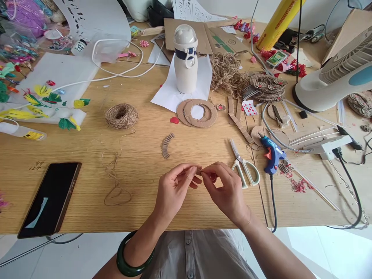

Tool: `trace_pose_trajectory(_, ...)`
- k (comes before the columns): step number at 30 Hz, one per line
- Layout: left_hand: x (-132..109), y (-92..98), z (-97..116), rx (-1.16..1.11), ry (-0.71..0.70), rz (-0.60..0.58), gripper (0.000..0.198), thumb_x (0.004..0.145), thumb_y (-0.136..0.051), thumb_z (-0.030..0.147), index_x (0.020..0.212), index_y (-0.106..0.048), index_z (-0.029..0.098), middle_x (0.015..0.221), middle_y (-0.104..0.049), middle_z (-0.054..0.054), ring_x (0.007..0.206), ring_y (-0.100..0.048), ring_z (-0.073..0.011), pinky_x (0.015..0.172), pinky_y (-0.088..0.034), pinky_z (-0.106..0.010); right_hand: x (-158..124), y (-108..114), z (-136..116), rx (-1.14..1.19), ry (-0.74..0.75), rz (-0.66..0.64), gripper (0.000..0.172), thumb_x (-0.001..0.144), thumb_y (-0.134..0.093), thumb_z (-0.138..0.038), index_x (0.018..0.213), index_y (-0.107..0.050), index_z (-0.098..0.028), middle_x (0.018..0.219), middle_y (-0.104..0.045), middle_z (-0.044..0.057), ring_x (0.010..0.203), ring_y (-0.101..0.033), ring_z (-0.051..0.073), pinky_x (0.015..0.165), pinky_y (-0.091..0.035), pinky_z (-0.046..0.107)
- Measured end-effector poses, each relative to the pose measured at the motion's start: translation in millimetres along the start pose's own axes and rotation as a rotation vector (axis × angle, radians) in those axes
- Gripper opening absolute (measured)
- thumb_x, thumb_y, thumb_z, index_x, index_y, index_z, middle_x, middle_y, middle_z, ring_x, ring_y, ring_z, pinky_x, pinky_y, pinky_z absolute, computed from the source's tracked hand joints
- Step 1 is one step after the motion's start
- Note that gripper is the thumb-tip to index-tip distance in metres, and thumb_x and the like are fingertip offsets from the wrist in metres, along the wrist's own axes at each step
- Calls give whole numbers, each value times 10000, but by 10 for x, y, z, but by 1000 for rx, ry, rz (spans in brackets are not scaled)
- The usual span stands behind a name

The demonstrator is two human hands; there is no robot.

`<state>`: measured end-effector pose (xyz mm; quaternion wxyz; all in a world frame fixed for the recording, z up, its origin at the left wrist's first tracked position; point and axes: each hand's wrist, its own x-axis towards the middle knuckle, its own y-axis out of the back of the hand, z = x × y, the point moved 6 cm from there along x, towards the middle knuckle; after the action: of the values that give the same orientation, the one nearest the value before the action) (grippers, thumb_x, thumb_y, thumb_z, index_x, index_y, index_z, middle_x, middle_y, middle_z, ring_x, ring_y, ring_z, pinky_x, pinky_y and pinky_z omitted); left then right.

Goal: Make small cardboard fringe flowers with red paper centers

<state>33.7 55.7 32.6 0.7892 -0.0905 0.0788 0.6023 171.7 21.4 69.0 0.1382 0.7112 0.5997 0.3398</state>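
Close to the table's front edge, the fingertips of my left hand [177,184] and my right hand [223,188] meet in a pinch. Between them is a small brown strip [199,171], mostly hidden by the fingers; its material is hard to make out. A curved piece of ridged cardboard [166,145] lies just beyond my left hand. Scissors [242,164] with pale handles rest beside my right hand, blades pointing away. Farther off, two cardboard rings [210,121] overlap. A ball of twine [121,116] sits to the left, its loose end [114,182] tangled on the wood.
A blue glue gun [273,153] lies right of the scissors, its cord running over the front edge. A white bottle [186,58] stands on paper at the back. Left is a tablet [50,197]; right, a white fan [325,73] and power strip [329,146].
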Motion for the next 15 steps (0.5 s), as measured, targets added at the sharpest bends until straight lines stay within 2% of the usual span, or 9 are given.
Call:
trace_pose_trajectory(2,1,-21,-44,-50,51,-2,235,897,-647,383,970,-732,176,877,-735,-44,677,-699,-143,605,-586,-237,3,18,-18,-46,43,40,142,929,-579,-105,829,-575,-207,725,-628,11,664,-561,150,613,-445,285)
trace_pose_trajectory(6,8,-57,-105,-124,79,-12,215,842,-717,376,868,-739,165,749,-715,-29,655,-686,-145,573,-568,-222,-5,-12,-74,-123,123,59,128,932,-578,-105,852,-582,-204,723,-639,19,655,-559,157,604,-449,288)
trace_pose_trajectory(8,10,-61,-122,-141,80,-9,208,838,-722,369,870,-739,165,740,-714,-28,647,-675,-140,574,-568,-225,-18,-16,-67,-121,146,23,83,941,-577,-122,924,-608,-198,781,-670,35,688,-582,163,628,-472,290)
trace_pose_trajectory(10,8,-49,-124,-134,81,3,206,844,-717,361,898,-738,164,784,-729,-38,663,-674,-140,617,-584,-243,-43,70,26,-137,129,1,101,947,-575,-151,1023,-625,-193,884,-702,56,729,-610,166,673,-496,295)
trace_pose_trajectory(12,5,-23,-108,-135,76,21,204,855,-707,355,919,-731,163,881,-749,-56,691,-682,-142,675,-599,-267,-94,314,243,-234,35,69,118,949,-565,-192,1043,-637,-195,931,-708,68,742,-623,171,707,-501,309)
trace_pose_trajectory(14,7,-10,-84,-144,67,8,204,870,-692,356,917,-727,162,925,-748,-63,731,-687,-150,722,-602,-284,-202,728,542,-451,-131,266,131,953,-529,-242,911,-646,-202,824,-681,54,714,-606,184,707,-477,324)
trace_pose_trajectory(15,10,-12,-75,-152,67,-10,203,875,-687,356,911,-726,160,923,-745,-63,731,-682,-148,724,-600,-284,-278,951,710,-602,-259,357,165,948,-521,-280,866,-640,-201,794,-664,59,728,-601,203,704,-459,335)
